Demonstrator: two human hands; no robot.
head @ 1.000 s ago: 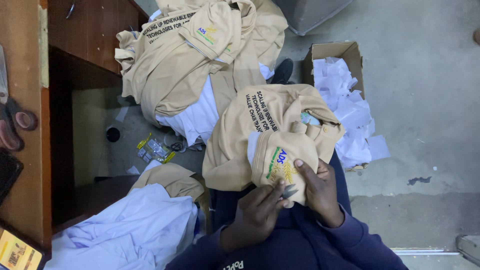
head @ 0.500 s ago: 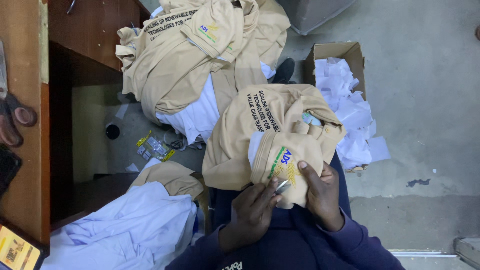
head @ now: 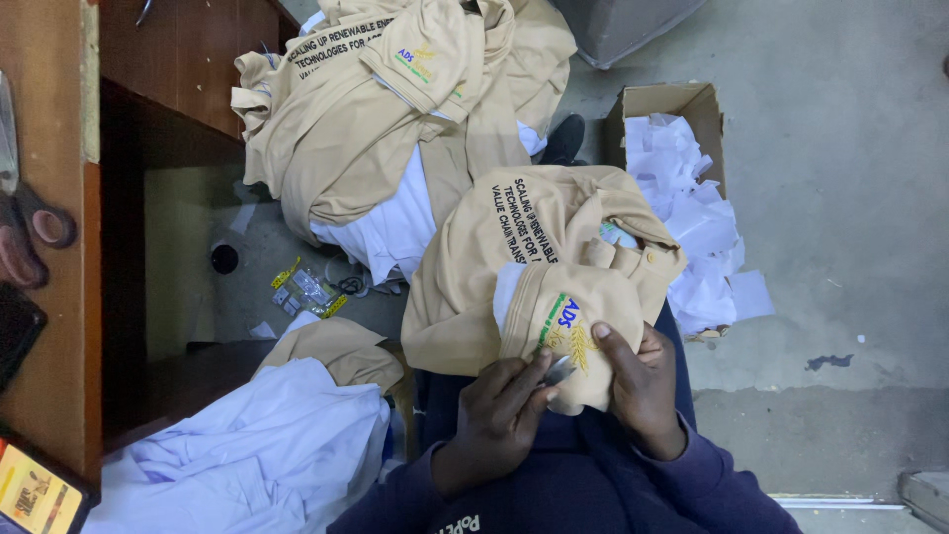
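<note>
Pinching small metal snips (head: 560, 371), left hand (head: 494, 420) works beside embroidered logo (head: 568, 326); right hand (head: 643, 391) grips tan shirt (head: 534, 267).

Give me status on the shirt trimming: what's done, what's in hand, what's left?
Looks done, though I can't confirm: a pile of tan shirts heaped on the floor ahead. In hand: the tan shirt on the lap, its embroidered logo held flat by the right hand while the left hand works a small metal snip at it. Possibly left: light blue garments beside the lap, state unclear.
</note>
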